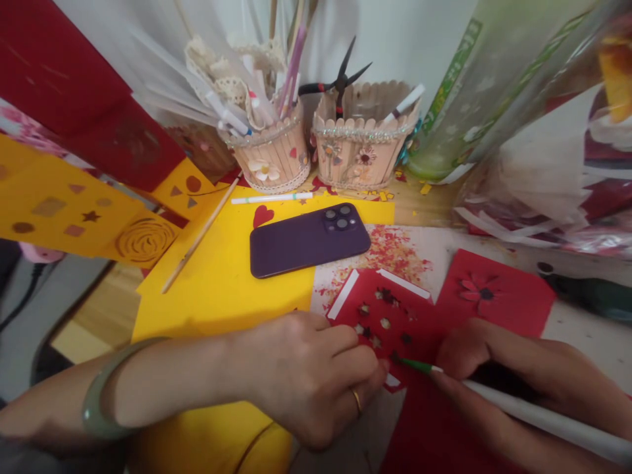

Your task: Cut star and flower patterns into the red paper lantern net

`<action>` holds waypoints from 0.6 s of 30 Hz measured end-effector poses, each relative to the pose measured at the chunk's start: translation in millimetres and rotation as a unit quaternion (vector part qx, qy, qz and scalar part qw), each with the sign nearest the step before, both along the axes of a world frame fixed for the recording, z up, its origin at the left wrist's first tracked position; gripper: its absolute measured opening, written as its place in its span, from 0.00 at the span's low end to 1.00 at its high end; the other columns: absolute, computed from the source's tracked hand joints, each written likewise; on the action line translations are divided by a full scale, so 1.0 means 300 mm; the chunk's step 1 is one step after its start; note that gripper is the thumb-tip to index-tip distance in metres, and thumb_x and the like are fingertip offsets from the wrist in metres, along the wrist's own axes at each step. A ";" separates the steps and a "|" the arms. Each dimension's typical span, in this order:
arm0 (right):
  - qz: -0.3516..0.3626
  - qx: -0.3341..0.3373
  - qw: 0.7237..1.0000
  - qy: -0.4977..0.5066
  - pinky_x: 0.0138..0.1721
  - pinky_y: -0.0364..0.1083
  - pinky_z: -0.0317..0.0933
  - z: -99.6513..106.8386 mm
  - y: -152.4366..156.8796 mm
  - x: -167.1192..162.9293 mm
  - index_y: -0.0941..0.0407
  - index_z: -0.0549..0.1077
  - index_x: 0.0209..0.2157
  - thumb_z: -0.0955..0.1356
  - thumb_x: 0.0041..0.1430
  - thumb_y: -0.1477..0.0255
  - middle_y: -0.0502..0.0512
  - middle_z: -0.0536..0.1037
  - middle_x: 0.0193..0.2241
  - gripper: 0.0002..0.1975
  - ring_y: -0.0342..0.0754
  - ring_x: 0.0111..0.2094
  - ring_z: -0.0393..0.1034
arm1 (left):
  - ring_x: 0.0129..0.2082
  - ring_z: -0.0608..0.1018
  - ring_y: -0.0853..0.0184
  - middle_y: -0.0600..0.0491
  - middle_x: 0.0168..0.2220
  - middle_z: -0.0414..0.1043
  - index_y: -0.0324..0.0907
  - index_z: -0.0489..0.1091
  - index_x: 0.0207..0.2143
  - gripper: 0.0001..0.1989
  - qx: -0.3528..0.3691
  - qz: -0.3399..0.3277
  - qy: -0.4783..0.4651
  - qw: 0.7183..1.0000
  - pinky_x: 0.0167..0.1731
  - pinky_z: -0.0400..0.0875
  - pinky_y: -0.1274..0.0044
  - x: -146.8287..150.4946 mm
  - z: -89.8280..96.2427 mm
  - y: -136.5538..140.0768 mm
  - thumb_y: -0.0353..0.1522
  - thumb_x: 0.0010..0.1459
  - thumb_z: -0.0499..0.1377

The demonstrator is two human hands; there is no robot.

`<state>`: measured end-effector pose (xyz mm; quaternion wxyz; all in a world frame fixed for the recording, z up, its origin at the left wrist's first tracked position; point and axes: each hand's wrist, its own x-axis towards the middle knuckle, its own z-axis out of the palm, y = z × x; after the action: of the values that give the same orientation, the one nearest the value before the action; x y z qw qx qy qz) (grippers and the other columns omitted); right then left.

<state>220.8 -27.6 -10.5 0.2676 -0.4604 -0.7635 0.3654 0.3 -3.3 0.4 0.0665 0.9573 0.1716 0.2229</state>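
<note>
My right hand (pixel 503 382) grips a slim white pen-like tool (pixel 538 415) with a pointed green tip. That tip touches a piece of folded red paper (pixel 419 322) carrying several small dark and pale cut-out-like marks, with white strips along its edges. At the paper's lower left, my left hand (pixel 326 375) is closed, its curled fingers pressing on the paper; the fingertips are partly hidden. To the right, another red panel (pixel 498 289) bears a flower-shaped cut-out with a dark centre. Just above the left hand lies a purple phone (pixel 301 243), face down.
Yellow paper (pixel 212 289) spreads beneath the phone. A thin wooden stick (pixel 200 240) and a white stick-like pen (pixel 271 197) lie there. Two craft-stick holders (pixel 365 158) stand behind, one with black pliers (pixel 340 79). Clear plastic wrapping (pixel 533 164) sits at right.
</note>
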 end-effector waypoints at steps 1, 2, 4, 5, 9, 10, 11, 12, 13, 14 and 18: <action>0.008 -0.001 1.000 -0.001 0.11 0.38 0.50 -0.001 0.001 0.001 0.50 0.63 0.24 0.63 0.56 0.70 0.42 0.66 0.13 0.08 0.39 0.12 0.57 | 0.17 0.64 0.72 0.59 0.19 0.65 0.37 0.66 0.25 0.07 -0.004 0.002 0.000 1.000 0.13 0.53 0.76 0.000 0.000 0.000 0.24 0.56 0.54; 0.006 -0.003 1.000 -0.001 0.11 0.39 0.49 -0.001 0.000 0.001 0.50 0.63 0.24 0.63 0.56 0.71 0.42 0.65 0.13 0.08 0.39 0.11 0.56 | 0.17 0.64 0.72 0.59 0.19 0.64 0.37 0.66 0.25 0.07 -0.006 0.002 0.001 1.000 0.13 0.53 0.76 0.000 0.000 -0.001 0.24 0.56 0.54; -0.020 -0.008 1.000 0.004 0.11 0.39 0.48 0.001 -0.004 -0.002 0.50 0.62 0.23 0.63 0.56 0.71 0.42 0.64 0.12 0.09 0.40 0.12 0.55 | 0.17 0.64 0.72 0.59 0.19 0.64 0.37 0.66 0.25 0.07 -0.009 0.002 0.001 1.000 0.14 0.54 0.76 -0.001 -0.001 -0.001 0.24 0.56 0.54; -0.037 -0.011 0.999 0.008 0.12 0.40 0.48 0.003 -0.007 -0.005 0.50 0.61 0.22 0.62 0.56 0.71 0.42 0.63 0.12 0.09 0.40 0.12 0.54 | 0.17 0.64 0.72 0.59 0.19 0.64 0.37 0.66 0.25 0.08 -0.009 0.003 0.001 1.000 0.14 0.54 0.76 -0.002 -0.002 0.000 0.24 0.57 0.53; -0.062 -0.025 0.998 0.009 0.13 0.41 0.47 0.008 -0.017 -0.014 0.50 0.62 0.21 0.63 0.56 0.67 0.43 0.63 0.12 0.11 0.40 0.13 0.54 | 0.17 0.64 0.72 0.59 0.18 0.63 0.38 0.66 0.26 0.08 -0.006 0.010 -0.002 1.000 0.14 0.54 0.77 -0.002 -0.009 -0.002 0.24 0.57 0.53; -0.065 -0.030 0.997 0.006 0.13 0.41 0.46 0.008 -0.019 -0.015 0.50 0.62 0.21 0.63 0.56 0.66 0.43 0.63 0.12 0.10 0.40 0.13 0.53 | 0.17 0.64 0.72 0.59 0.18 0.63 0.38 0.65 0.26 0.08 -0.007 0.012 -0.004 1.000 0.14 0.53 0.77 -0.001 -0.010 -0.003 0.24 0.58 0.53; -0.067 -0.033 0.997 0.005 0.13 0.42 0.46 0.008 -0.020 -0.016 0.50 0.62 0.22 0.63 0.56 0.66 0.42 0.62 0.12 0.10 0.40 0.13 0.53 | 0.17 0.64 0.72 0.59 0.18 0.63 0.38 0.66 0.26 0.08 -0.007 0.016 -0.006 1.000 0.14 0.53 0.77 -0.001 -0.011 -0.004 0.24 0.58 0.53; -0.068 -0.034 0.997 0.005 0.13 0.42 0.45 0.007 -0.021 -0.016 0.50 0.62 0.22 0.63 0.56 0.67 0.42 0.61 0.12 0.10 0.40 0.13 0.52 | 0.17 0.64 0.72 0.60 0.18 0.63 0.38 0.65 0.26 0.08 -0.009 0.020 -0.006 1.000 0.14 0.54 0.77 -0.001 -0.011 -0.004 0.24 0.58 0.53; -0.067 -0.034 0.997 0.008 0.13 0.42 0.45 0.007 -0.022 -0.017 0.50 0.61 0.21 0.63 0.56 0.67 0.41 0.61 0.12 0.10 0.40 0.13 0.52 | 0.17 0.64 0.72 0.60 0.18 0.63 0.38 0.65 0.26 0.08 -0.008 0.022 -0.005 1.000 0.14 0.54 0.77 -0.001 -0.010 -0.004 0.24 0.58 0.53; -0.065 -0.032 0.997 0.011 0.13 0.41 0.45 0.007 -0.022 -0.017 0.50 0.60 0.21 0.63 0.55 0.68 0.41 0.61 0.12 0.10 0.40 0.13 0.52 | 0.17 0.64 0.73 0.60 0.18 0.63 0.38 0.65 0.26 0.08 -0.005 0.020 -0.004 1.000 0.14 0.54 0.77 -0.002 -0.008 -0.004 0.24 0.58 0.53; -0.068 -0.030 0.997 0.012 0.14 0.41 0.46 0.011 -0.023 -0.019 0.50 0.62 0.22 0.63 0.55 0.68 0.41 0.63 0.13 0.09 0.39 0.13 0.53 | 0.18 0.65 0.72 0.59 0.19 0.64 0.37 0.66 0.27 0.07 0.001 -0.003 0.008 1.000 0.14 0.55 0.77 -0.004 0.001 0.001 0.24 0.57 0.53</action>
<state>215.1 -34.7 -7.2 0.2872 -0.5147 -0.7156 0.3748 -1.1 -3.2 0.6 0.0644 0.9598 0.1688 0.2149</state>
